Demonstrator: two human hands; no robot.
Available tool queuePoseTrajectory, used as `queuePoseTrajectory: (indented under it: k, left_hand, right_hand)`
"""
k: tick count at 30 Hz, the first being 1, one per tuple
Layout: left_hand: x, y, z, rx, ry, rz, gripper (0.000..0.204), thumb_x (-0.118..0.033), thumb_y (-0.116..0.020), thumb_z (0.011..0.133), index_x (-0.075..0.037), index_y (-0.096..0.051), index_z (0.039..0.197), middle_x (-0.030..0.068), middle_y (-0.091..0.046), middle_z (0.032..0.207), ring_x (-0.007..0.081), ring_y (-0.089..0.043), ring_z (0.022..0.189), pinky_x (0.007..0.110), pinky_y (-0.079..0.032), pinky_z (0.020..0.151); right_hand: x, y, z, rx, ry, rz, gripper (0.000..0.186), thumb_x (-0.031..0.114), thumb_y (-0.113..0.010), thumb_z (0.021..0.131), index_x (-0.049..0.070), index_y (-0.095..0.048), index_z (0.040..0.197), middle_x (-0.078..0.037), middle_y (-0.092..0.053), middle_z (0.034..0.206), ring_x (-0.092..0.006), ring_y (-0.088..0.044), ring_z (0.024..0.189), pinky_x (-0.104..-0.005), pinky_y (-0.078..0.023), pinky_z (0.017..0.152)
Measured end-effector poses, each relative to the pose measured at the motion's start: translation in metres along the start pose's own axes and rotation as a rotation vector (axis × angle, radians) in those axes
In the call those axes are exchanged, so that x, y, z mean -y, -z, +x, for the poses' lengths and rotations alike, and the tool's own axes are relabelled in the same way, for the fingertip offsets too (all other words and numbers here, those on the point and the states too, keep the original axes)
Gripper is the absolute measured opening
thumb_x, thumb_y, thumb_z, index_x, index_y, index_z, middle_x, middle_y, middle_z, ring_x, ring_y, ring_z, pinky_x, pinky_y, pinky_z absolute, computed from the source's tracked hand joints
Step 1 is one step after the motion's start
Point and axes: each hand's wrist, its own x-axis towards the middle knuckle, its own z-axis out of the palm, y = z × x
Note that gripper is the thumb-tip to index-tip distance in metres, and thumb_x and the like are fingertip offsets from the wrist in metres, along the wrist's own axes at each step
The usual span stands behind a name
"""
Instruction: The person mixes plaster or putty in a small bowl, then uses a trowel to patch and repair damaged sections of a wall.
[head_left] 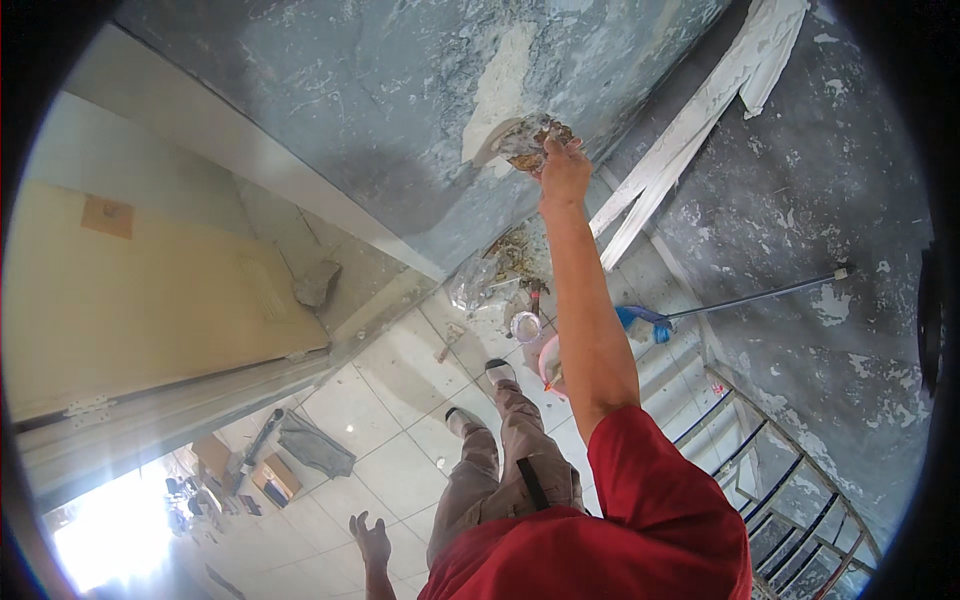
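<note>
My right arm stretches up to the grey, flaking wall (380, 90). In my right hand (565, 170) is a flat scraper (525, 145), crusted with brown and whitish stuff; my fingers close round its near side and hide its handle, if it has one. The scraper lies against or just off the wall, at the lower end of a pale putty patch (505, 75); I cannot tell if they touch. Low beside my leg, my left hand (372, 540) hangs with its fingers apart, holding nothing.
Below the wall, rubble and clear plastic (480, 280) lie near a small white tub (525, 326). A long pole (760, 295) leans on the right wall above a metal rack (800, 480). At left is a yellowish door (130, 300); tools and boxes (275, 478) lie on the tiles.
</note>
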Motion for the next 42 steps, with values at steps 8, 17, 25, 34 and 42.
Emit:
queuePoseTrajectory:
  k: [8,17,25,34,42]
  left_hand:
    - [-0.005,-0.004,-0.007,-0.035,-0.098,0.108,0.046,-0.014,-0.059,0.086,-0.003,-0.042,0.127,0.0252,-0.018,0.144,0.0373,-0.046,0.117,0.038,-0.049,0.086]
    - [-0.008,0.000,-0.015,-0.048,-0.038,-0.060,0.046,-0.014,-0.059,0.087,-0.003,-0.042,0.127,0.0266,-0.019,0.143,0.0361,-0.054,0.106,0.038,-0.051,0.080]
    - [-0.021,0.002,-0.020,-0.019,0.050,0.077,0.046,-0.017,-0.058,0.086,0.000,-0.043,0.127,0.0281,-0.021,0.143,0.0400,-0.025,0.133,0.044,-0.034,0.104]
    - [-0.018,0.006,-0.015,-0.052,0.032,0.106,0.046,-0.018,-0.057,0.087,-0.001,-0.043,0.128,0.0262,-0.019,0.144,0.0402,-0.033,0.129,0.042,-0.040,0.099]
    - [-0.018,-0.002,-0.011,-0.038,-0.001,-0.043,0.046,-0.015,-0.058,0.087,-0.001,-0.043,0.128,0.0264,-0.018,0.144,0.0378,-0.047,0.117,0.039,-0.050,0.085]
  right_hand:
    - [0.003,0.002,0.000,-0.003,-0.009,-0.013,0.018,0.015,-0.059,0.084,-0.003,-0.059,0.081,-0.005,-0.055,0.068,-0.0145,-0.051,0.052,-0.0303,-0.043,0.045]
    - [0.074,-0.005,-0.041,0.013,0.132,0.079,0.021,0.015,-0.059,0.086,-0.005,-0.060,0.085,-0.009,-0.060,0.078,-0.0161,-0.054,0.058,-0.0304,-0.044,0.047]
    - [0.025,0.006,-0.005,-0.054,-0.002,-0.044,0.026,0.015,-0.058,0.085,-0.010,-0.058,0.092,-0.013,-0.060,0.081,-0.0184,-0.055,0.061,-0.0328,-0.046,0.047]
    - [0.024,-0.008,-0.008,-0.025,0.023,-0.047,0.021,0.013,-0.054,0.083,-0.009,-0.056,0.083,-0.012,-0.058,0.080,-0.0177,-0.055,0.062,-0.0341,-0.044,0.046]
    - [0.034,-0.018,-0.021,-0.018,-0.014,0.071,0.018,0.011,-0.054,0.083,-0.007,-0.056,0.081,-0.011,-0.059,0.079,-0.0162,-0.054,0.059,-0.0291,-0.047,0.047]
